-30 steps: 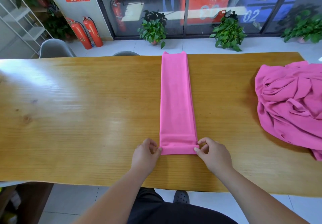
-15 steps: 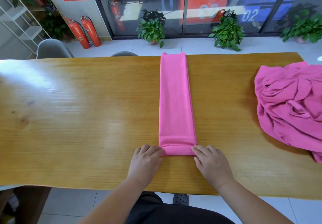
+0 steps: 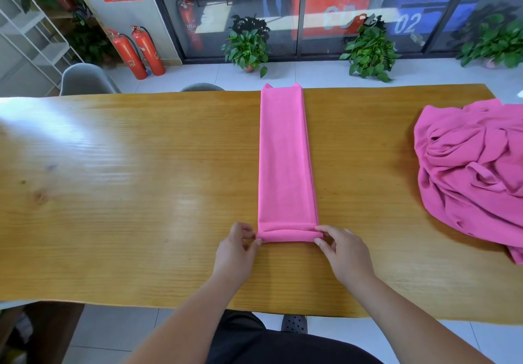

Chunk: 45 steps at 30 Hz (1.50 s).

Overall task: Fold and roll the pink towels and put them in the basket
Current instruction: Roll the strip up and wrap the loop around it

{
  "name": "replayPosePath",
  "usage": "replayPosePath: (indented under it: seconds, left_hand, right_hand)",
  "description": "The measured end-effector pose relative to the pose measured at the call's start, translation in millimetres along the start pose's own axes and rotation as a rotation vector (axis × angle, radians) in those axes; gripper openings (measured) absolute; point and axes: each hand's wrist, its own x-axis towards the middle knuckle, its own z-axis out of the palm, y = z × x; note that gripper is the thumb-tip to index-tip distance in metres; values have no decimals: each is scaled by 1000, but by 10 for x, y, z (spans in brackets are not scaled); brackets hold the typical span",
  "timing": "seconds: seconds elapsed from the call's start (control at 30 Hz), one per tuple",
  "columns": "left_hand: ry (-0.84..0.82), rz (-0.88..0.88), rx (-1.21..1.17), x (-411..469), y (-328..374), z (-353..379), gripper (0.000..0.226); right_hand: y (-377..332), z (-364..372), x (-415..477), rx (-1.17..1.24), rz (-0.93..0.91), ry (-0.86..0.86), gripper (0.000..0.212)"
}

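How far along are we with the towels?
Done: one towel folded into a long strip. In hand: left hand and right hand pinch its near end, roll barely started. Left: finish rolling, then the crumpled pile on the right; no basket in view.

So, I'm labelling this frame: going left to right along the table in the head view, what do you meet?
left hand, folded pink towel, right hand, crumpled pink towel pile.

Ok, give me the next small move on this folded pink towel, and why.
Probably push the small roll one more turn away from the body: the left hand and right hand pinch its ends, and most of the long folded pink towel lies flat, unrolled, on the wooden table.
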Motion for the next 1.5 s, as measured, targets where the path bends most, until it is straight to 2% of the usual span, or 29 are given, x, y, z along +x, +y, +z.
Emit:
replayPosePath:
  seconds: [0.13,0.23,0.3,0.4,0.5,0.6,0.67,0.8,0.9,0.97,1.07,1.2,1.33,1.5]
  left_hand:
    - [-41,-102,-148,26,-17,-49,27]
    - [-45,-116,-113,75,7,-56,24]
    - [-26,-100,-49,118,41,-54,22]
    - [41,30,182,149,99,-40,16]
    - [121,292,416,169,133,30,6]
    - [157,524,592,172,38,110,24]
    - [196,567,628,135,-36,127,31]
    - [190,607,586,22,-124,95,23]
    - [131,564,602,7,-151,72,41]
    - [122,496,589,38,-115,74,45]
    - [88,342,500,81,20,42,36]
    - [9,118,149,110,88,2,35]
    - [-25,0,-36,128,79,-21,39]
    - [-11,-81,-149,62,36,-39,32]
  right_hand:
    - [23,-17,-5,113,66,-30,23]
    - [13,-26,5,157,99,-33,22]
    - [-22,-33,20,85,98,-29,24]
    - [-89,-27,58,-45,52,53,21]
    - [-103,36,100,-179,-128,161,7]
    - [2,152,128,-397,-401,216,21]
    - [80,194,116,-463,-471,232,33]
    - [160,231,30,-439,-468,246,34]
    - [157,223,16,-385,-400,192,40]
    - [155,215,65,-357,-360,161,43]
    - [143,184,155,-287,-288,110,39]
    - [62,93,164,-88,-123,34,35]
    - [-8,-7,132,91,46,1,34]
    - [28,-45,76,235,132,-27,32]
